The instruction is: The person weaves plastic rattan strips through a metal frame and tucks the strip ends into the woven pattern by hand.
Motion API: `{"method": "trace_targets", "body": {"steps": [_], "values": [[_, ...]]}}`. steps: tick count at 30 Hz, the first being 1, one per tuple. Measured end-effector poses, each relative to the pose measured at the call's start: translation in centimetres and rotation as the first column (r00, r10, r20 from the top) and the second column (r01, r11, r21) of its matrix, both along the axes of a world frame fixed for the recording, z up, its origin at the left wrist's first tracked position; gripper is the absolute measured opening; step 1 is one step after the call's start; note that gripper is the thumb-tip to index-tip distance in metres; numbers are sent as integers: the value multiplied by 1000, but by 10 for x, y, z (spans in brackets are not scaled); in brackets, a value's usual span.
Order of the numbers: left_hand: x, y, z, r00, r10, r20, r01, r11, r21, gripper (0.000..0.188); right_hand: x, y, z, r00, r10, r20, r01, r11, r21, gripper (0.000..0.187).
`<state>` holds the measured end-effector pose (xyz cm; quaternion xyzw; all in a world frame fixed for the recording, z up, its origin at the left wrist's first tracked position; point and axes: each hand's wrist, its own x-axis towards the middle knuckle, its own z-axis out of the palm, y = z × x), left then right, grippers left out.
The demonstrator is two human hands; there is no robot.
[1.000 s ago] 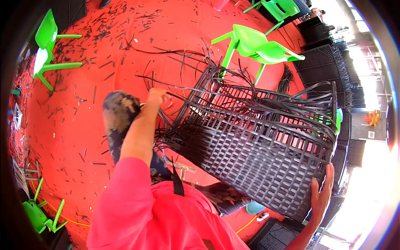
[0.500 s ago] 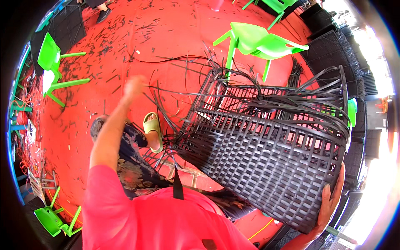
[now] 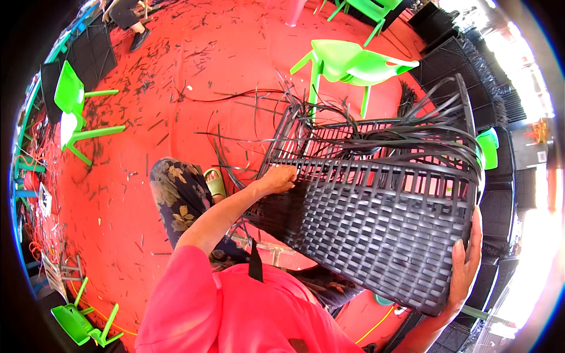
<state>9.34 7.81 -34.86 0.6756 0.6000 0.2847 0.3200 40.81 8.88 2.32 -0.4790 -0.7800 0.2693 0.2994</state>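
Note:
A black woven rattan frame rests tilted across my lap, its lower part closely woven and its upper part an open grid. Loose black plastic strips loop over its top and hang from its left end. My left hand is closed against the upper left corner of the weave; what its fingers hold is hidden. My right hand grips the right edge of the frame, thumb on the woven face and fingers along the side.
A light green chair stands just beyond the frame, with another green chair at the left and a small green one lower left. Strip offcuts litter the red floor. Another person's foot shows at far left. Black woven panels line the right.
My left hand has come right and down from over the floor to the frame's upper left corner. The frame has shifted slightly left, still held by my right hand.

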Motion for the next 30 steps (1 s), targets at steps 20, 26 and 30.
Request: {"method": "trace_targets", "body": {"steps": [20,26,30], "values": [[-18,-36,-32,825,78,-559,-100,995,-9,7,-6,0,2,997,-57,-43,52,993,-109,69],[-81,-72,-87,754,101,-649,-349,899,-266,7,-8,3,1,999,-38,-8,37,995,-92,74],[-119,-55,-61,608,88,-789,-393,897,-202,12,-9,6,6,985,-48,-165,11,976,-217,74]]}}
